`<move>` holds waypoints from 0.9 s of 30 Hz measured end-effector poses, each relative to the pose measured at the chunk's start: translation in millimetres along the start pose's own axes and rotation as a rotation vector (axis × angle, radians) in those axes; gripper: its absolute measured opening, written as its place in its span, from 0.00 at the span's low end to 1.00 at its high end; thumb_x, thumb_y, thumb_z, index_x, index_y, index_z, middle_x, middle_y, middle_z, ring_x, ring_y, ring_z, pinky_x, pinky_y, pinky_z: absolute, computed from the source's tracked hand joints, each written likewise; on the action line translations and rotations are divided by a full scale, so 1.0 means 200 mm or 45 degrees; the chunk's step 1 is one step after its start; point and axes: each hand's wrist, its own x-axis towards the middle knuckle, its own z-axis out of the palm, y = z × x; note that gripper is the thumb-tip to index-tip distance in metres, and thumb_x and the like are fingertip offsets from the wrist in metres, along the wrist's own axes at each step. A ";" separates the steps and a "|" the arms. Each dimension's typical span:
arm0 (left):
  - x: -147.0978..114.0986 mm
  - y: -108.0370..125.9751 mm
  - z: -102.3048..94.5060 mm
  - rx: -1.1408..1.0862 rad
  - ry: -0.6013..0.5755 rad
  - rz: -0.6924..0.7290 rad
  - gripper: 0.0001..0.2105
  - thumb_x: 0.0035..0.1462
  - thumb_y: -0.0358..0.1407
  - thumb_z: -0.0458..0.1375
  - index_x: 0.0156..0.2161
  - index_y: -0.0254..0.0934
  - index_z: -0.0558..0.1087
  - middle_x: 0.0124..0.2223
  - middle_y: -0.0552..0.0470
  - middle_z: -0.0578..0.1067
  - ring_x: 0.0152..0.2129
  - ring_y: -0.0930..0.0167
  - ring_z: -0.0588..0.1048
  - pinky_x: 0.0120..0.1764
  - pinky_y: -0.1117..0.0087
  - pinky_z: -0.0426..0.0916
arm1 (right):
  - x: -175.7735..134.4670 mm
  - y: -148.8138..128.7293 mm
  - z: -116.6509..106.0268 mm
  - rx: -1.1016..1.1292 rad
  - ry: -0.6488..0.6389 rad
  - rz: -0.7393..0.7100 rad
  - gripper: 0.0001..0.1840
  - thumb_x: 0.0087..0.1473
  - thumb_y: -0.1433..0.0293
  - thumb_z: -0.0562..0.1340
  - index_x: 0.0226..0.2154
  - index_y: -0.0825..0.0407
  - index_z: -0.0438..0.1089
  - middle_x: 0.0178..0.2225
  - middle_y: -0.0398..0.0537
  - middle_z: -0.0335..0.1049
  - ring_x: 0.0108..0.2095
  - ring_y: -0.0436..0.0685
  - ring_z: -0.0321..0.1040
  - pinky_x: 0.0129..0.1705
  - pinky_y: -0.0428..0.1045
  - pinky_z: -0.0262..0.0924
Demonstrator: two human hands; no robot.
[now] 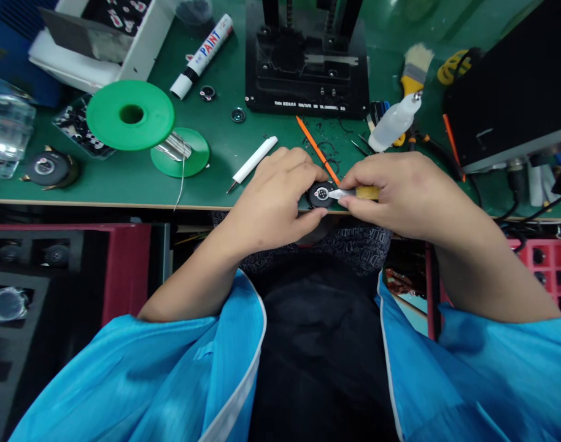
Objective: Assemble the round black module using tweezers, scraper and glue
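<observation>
well, left hand (pixel 280 193) curls (palm down), right hand (pixel 402 190) pinches

- The round part (pixel 316 195) sat in the left hand (pixel 280 195).
- From it, the tool (pixel 367 193) in the right hand (pixel 402 187) was at three o'clock.
- The spool (pixel 131 136) stood at ten, marker (pixel 202 55) at eleven, machine (pixel 307 92) at twelve, monitor (pixel 515 86) at two.

The round part (pixel 320 194) is cased in matt black, with shiny metal set at its centre. Smooth, pale metal is seen on the pointed tool (pixel 341 193). Glossy metal wire (pixel 174 148) is wound on a smooth green plastic spool (pixel 106 120). The bottle (pixel 394 123) is made of translucent plastic, the sleeves (pixel 151 362) of blue cloth.
</observation>
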 end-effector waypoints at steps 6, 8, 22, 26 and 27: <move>0.00 0.00 0.00 -0.029 0.006 -0.029 0.12 0.64 0.38 0.65 0.52 0.41 0.77 0.51 0.41 0.79 0.50 0.50 0.78 0.53 0.44 0.72 | 0.02 -0.04 -0.04 -0.316 -0.054 -0.054 0.12 0.70 0.62 0.64 0.43 0.49 0.83 0.40 0.54 0.80 0.41 0.65 0.74 0.36 0.56 0.48; 0.00 0.00 0.00 -0.035 0.005 -0.031 0.12 0.64 0.39 0.64 0.52 0.41 0.77 0.51 0.41 0.79 0.50 0.50 0.78 0.54 0.44 0.72 | 0.03 -0.06 -0.06 -0.409 -0.074 -0.057 0.13 0.71 0.61 0.63 0.42 0.49 0.82 0.40 0.54 0.79 0.40 0.64 0.73 0.34 0.55 0.44; 0.00 -0.01 0.00 -0.056 -0.029 0.011 0.11 0.67 0.39 0.65 0.53 0.44 0.76 0.49 0.44 0.80 0.49 0.51 0.78 0.53 0.44 0.73 | 0.09 -0.06 -0.07 -0.390 -0.190 -0.156 0.08 0.68 0.63 0.65 0.39 0.48 0.78 0.37 0.54 0.77 0.37 0.63 0.69 0.35 0.56 0.49; 0.00 -0.01 -0.01 -0.082 -0.029 -0.010 0.11 0.67 0.40 0.65 0.52 0.44 0.77 0.50 0.41 0.79 0.49 0.49 0.77 0.51 0.43 0.73 | 0.09 0.02 -0.03 -0.161 -0.140 -0.191 0.06 0.65 0.64 0.67 0.38 0.47 0.79 0.35 0.53 0.77 0.37 0.63 0.69 0.39 0.58 0.56; 0.00 0.00 -0.01 -0.090 -0.030 -0.014 0.11 0.67 0.40 0.65 0.52 0.44 0.77 0.50 0.41 0.78 0.50 0.49 0.77 0.51 0.43 0.74 | 0.08 0.03 -0.02 -0.124 -0.130 -0.189 0.06 0.66 0.64 0.67 0.38 0.47 0.79 0.35 0.52 0.77 0.37 0.63 0.70 0.39 0.57 0.57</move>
